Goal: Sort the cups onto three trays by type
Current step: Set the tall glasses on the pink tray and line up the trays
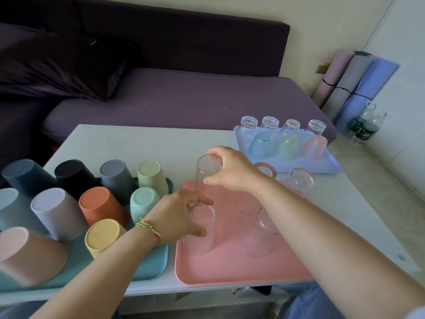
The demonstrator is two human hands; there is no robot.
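The sorting looks nearly done: opaque coloured cups sit upside down on the teal tray, and small glasses and tinted cups fill the blue tray. On the pink tray (several clear glasses already stand there), the right hand grips a tall inverted glass by its base, while the left hand clasps a shorter clear glass.

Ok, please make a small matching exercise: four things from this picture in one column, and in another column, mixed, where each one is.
Things:
1. orange cup
2. left hand
3. right hand
4. pale green frosted cup

Places:
A. on the blue tray
B. on a clear glass at the near left of the pink tray
C. on the teal tray
D. on top of a tall clear glass

Pairs: 1-C, 2-B, 3-D, 4-A
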